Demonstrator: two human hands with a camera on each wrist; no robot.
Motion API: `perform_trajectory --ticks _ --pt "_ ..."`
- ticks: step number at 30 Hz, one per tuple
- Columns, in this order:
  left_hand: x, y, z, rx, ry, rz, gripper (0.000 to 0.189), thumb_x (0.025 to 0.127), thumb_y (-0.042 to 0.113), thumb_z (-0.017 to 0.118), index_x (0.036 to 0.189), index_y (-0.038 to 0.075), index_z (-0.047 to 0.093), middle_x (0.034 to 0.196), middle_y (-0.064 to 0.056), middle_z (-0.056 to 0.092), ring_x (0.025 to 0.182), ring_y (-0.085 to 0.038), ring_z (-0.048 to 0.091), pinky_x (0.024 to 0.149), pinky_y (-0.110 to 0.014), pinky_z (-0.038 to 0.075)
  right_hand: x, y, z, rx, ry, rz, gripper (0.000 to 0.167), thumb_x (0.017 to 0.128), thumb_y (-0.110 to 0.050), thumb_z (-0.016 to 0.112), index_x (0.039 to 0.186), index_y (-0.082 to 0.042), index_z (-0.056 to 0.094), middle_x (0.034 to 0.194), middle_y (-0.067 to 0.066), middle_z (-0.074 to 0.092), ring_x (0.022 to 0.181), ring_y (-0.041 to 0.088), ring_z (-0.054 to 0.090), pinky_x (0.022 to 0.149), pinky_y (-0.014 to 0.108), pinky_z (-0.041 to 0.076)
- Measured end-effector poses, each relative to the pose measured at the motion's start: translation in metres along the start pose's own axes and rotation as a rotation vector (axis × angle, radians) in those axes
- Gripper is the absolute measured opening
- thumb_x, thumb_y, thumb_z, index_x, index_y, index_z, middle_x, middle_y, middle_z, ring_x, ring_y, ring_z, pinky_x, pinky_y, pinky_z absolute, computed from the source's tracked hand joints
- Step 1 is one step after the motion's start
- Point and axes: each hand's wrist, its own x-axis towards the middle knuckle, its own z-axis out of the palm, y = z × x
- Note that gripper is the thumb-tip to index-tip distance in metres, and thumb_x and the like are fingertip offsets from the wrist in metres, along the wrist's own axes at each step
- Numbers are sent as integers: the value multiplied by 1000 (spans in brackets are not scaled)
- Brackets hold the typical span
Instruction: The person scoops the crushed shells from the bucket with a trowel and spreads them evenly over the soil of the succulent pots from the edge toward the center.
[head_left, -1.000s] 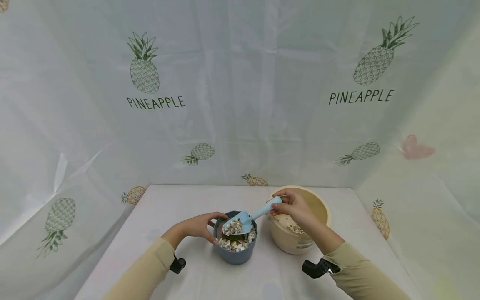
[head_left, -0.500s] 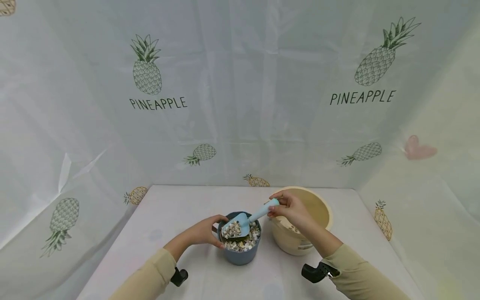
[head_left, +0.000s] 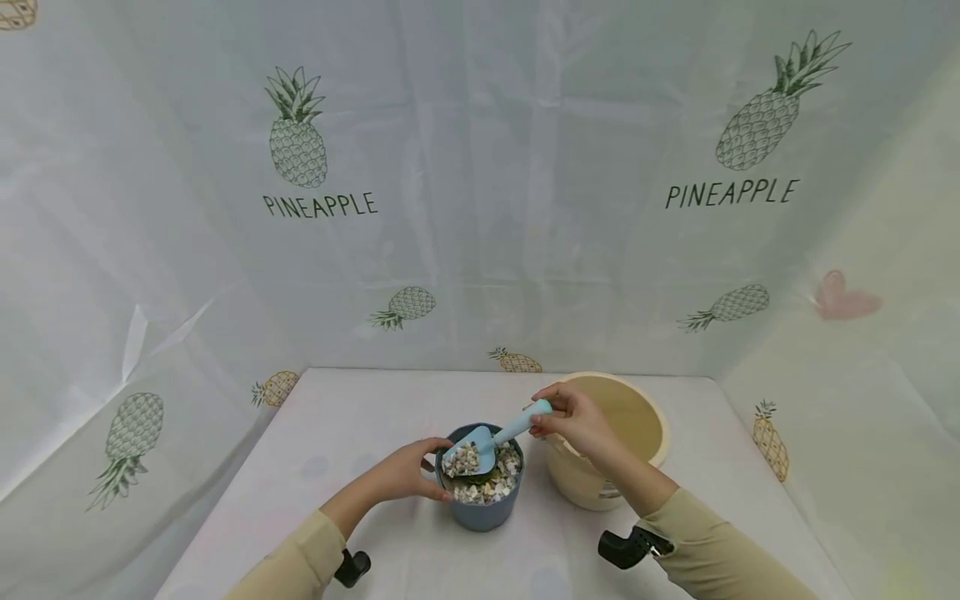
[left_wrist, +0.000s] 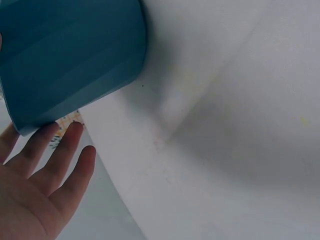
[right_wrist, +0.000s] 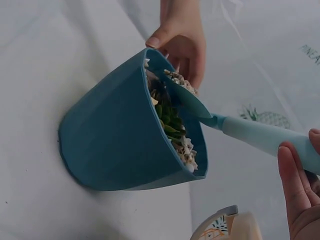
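Observation:
A blue flowerpot (head_left: 483, 515) stands on the table, holding pebbles (head_left: 497, 492) and a green succulent (right_wrist: 170, 119), seen best in the right wrist view. My left hand (head_left: 401, 472) grips the pot's left side at the rim, thumb and fingers spread around it; in the left wrist view some fingers (left_wrist: 67, 165) stand off the wall. My right hand (head_left: 573, 421) holds a light blue scoop (head_left: 517, 423) by the end of its handle. Its blade, loaded with pebbles (right_wrist: 181, 80), is inside the pot's mouth above the plant. The blade hides part of the plant in the head view.
A cream bucket (head_left: 651, 417) stands right of the pot, partly behind my right hand and forearm. The white-covered table (head_left: 360, 400) meets a hanging curtain (head_left: 480, 208) printed with pineapples at its back edge.
The scoop and right hand have shifted slightly left and away from the bucket. Pebbles stay on the blade, and the left hand keeps its place at the pot's rim.

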Motion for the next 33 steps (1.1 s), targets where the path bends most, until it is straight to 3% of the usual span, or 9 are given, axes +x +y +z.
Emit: perform_trajectory --ticks 10,16,24,33 --pt "-12 1 -2 106 58 -17 76 74 39 85 137 9 55 133 -13 56 109 -33 59 83 -49 51 0 -2 9 20 -37 -29 30 90 3 66 116 12 54 102 21 66 80 21 70 76 36 57" --pt "-15 -4 -3 149 53 -7 74 75 41 84 136 11 56 133 -11 57 109 -31 60 84 -48 51 1 2 11 7 -65 -47 30 90 2 67 115 12 54 102 18 66 81 20 69 76 37 57" --pt "-6 -6 -10 79 27 54 80 73 29 88 141 10 50 139 -13 51 114 -33 57 88 -51 49 -3 -1 9 -25 -168 -83 25 88 5 67 110 10 56 103 19 68 84 22 70 77 36 57" --pt "8 -12 -15 67 -47 81 93 70 29 90 147 11 41 146 -13 42 122 -37 51 89 -50 49 -9 -6 4 -87 -256 -91 22 86 2 71 105 5 58 100 17 69 85 24 70 77 36 57"
